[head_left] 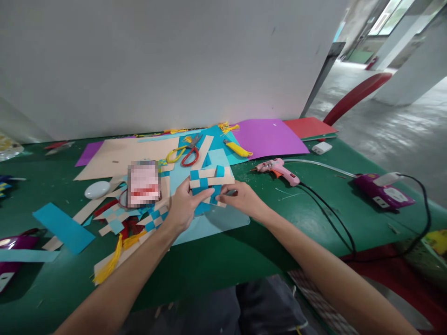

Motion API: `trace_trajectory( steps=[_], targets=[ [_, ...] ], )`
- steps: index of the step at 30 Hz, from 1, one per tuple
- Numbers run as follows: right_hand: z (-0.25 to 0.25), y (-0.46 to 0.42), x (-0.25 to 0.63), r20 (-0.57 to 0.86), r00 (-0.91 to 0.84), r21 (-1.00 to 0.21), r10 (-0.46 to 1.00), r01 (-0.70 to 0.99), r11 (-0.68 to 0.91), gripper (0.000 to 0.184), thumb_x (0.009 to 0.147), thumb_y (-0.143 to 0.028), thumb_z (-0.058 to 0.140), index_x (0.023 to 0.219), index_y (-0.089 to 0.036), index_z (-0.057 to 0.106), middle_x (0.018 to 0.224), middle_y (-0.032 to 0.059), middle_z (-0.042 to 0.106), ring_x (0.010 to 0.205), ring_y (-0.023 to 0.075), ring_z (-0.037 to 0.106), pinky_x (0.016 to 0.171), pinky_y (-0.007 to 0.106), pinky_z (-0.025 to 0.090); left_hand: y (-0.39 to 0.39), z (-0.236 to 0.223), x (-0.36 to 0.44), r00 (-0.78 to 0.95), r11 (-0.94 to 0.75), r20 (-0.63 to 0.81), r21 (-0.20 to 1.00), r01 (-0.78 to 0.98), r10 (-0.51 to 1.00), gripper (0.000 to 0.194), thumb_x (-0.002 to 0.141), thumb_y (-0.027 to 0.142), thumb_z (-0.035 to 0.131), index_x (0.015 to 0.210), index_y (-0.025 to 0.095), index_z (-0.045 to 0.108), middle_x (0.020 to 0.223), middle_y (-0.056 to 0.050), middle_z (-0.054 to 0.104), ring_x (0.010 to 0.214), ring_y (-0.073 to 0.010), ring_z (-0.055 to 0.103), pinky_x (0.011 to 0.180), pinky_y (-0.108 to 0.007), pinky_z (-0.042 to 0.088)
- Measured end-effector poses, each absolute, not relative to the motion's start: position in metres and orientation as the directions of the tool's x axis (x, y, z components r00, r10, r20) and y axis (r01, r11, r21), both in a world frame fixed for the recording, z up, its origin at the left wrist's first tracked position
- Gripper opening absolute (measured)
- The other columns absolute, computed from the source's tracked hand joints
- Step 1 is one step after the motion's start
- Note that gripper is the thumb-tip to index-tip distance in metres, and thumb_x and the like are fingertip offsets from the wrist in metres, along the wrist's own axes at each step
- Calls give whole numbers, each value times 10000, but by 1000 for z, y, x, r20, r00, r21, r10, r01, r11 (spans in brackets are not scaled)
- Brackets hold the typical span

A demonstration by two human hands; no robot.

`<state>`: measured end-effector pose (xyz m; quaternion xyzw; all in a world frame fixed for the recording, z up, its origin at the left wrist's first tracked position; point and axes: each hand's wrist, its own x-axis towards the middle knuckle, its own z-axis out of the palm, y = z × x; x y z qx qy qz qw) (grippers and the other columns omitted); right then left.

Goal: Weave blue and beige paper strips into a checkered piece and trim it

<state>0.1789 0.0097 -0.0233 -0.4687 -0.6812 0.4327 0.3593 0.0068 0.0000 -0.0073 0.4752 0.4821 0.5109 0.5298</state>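
L hand [183,204] & R hand [240,195] pinch blue/tan woven paper piece [209,184] (lower edge hidden by fingers).

A green table [307,209] carries everything. Under the fingers lies a pale blue sheet [209,223]. Beyond the fingertips rest scissors [188,151] with red and yellow handles, on tan card [118,158]. Right of the fingers lies a pink glue gun [277,170], farther right a purple power strip [384,193]. Left of the fingers sit woven paper scraps [132,221] and a blue strip [63,228].
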Motion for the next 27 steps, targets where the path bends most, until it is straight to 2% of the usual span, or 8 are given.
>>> trace_trajectory(
  steps=[5,9,12,15,21,27],
  targets=[
    [-21,10,180,85,-324,-922,942,332,198,153,718,-335,684,718,-184,662,827,19,623,785,148,576,710,270,428,0,-10,5,-39,75,-74,997,23,996,530,584,316,839,1035,148,618,1023,-103,699,911,-276,657,755,-380,534],
    [-19,11,185,-37,-341,-925,939,368,97,412,622,-400,771,928,-152,652,891,56,661,772,157,583,664,267,438,2,-8,3,-2,82,-82,994,-78,997,494,580,249,845,1016,167,628,1035,-77,703,924,-257,663,754,-355,549],
    [-17,11,188,-102,-408,-924,907,377,65,293,706,-434,699,792,-154,682,757,41,666,673,136,557,605,259,400,2,-8,3,8,62,-62,989,-138,998,474,566,194,849,993,185,644,1021,-48,712,925,-233,668,768,-326,553],
    [-17,11,189,-77,-439,-945,895,318,75,267,763,-410,644,674,-159,669,673,22,642,651,128,540,607,257,380,3,-8,2,16,46,-44,985,-166,999,491,564,182,850,1012,185,648,1031,-46,714,932,-229,669,789,-330,556],
    [-15,12,188,-45,-403,-971,914,231,54,229,775,-372,631,707,-154,653,658,15,626,608,115,533,595,250,404,3,-7,3,20,72,-70,987,-147,997,481,574,190,845,1008,168,639,960,-44,726,826,-212,680,700,-315,566],
    [-16,13,189,8,-386,-981,923,175,82,240,797,-381,610,735,-150,629,677,22,629,555,104,542,578,250,440,3,-9,2,33,100,-96,978,-184,995,555,546,220,862,1048,157,632,978,-67,716,861,-239,673,754,-374,553]
  ],
)
